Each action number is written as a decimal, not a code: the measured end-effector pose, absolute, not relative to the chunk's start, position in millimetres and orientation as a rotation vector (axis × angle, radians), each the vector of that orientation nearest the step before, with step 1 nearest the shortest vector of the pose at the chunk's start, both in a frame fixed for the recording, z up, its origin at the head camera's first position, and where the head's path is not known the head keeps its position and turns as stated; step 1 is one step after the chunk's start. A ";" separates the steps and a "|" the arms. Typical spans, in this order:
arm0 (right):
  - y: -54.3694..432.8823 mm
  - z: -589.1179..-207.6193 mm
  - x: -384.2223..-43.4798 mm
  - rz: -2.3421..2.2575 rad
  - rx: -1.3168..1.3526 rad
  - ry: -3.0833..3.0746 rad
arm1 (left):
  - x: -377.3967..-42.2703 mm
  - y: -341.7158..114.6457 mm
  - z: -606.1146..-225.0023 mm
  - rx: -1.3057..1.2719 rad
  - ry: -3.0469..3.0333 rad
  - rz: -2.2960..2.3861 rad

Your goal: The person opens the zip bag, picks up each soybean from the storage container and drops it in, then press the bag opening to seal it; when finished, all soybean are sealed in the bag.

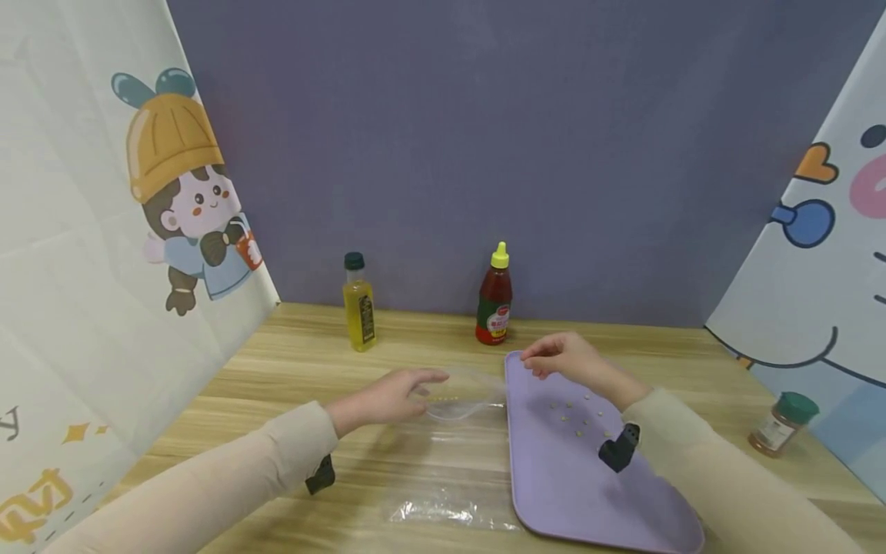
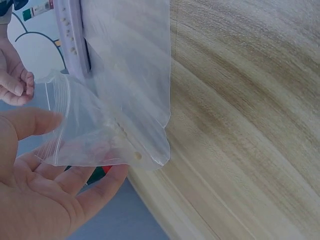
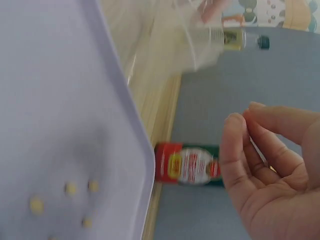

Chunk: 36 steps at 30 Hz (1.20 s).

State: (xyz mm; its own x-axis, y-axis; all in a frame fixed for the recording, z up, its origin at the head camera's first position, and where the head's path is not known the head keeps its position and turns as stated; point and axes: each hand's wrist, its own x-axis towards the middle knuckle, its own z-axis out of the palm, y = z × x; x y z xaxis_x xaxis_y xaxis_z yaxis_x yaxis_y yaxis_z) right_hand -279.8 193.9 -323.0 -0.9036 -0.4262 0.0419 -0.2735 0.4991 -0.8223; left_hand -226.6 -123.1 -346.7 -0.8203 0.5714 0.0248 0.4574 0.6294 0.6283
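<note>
My left hand [image 1: 391, 396] holds a clear zip-lock bag [image 2: 80, 120] near its zip strip, thumb on one side and fingers behind. Some small yellow beans [image 1: 443, 398] show in a row inside the bag. My right hand [image 1: 571, 362] is above the far left corner of a lilac tray [image 1: 554, 477], thumb and fingertips brought together. A bit of a small yellow bean [image 3: 272, 169] peeks out among its curled fingers; the rest is hidden. Several loose beans [image 3: 70, 188] lie scattered on the tray.
A bottle of yellow oil [image 1: 359, 308] and a red sauce bottle [image 1: 494, 304] with a yellow cap stand at the back. A spice jar [image 1: 782, 423] with a green lid is right of the tray. Clear plastic [image 1: 443, 509] lies flat on the wooden table [image 1: 242, 431].
</note>
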 end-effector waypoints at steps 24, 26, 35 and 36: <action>282.2 -369.3 -300.6 -0.983 -0.266 2.698 | -225.7 -125.7 -347.7 0.834 2.658 0.968; 282.4 -372.9 -299.8 -0.950 -0.242 2.723 | -225.8 -125.0 -347.7 0.838 2.660 0.966; 278.8 -381.8 -298.1 -0.947 -0.236 2.807 | -224.0 -122.9 -346.8 0.823 2.655 0.972; 278.6 -381.8 -297.6 -0.947 -0.242 2.810 | -223.9 -122.9 -346.9 0.825 2.655 0.970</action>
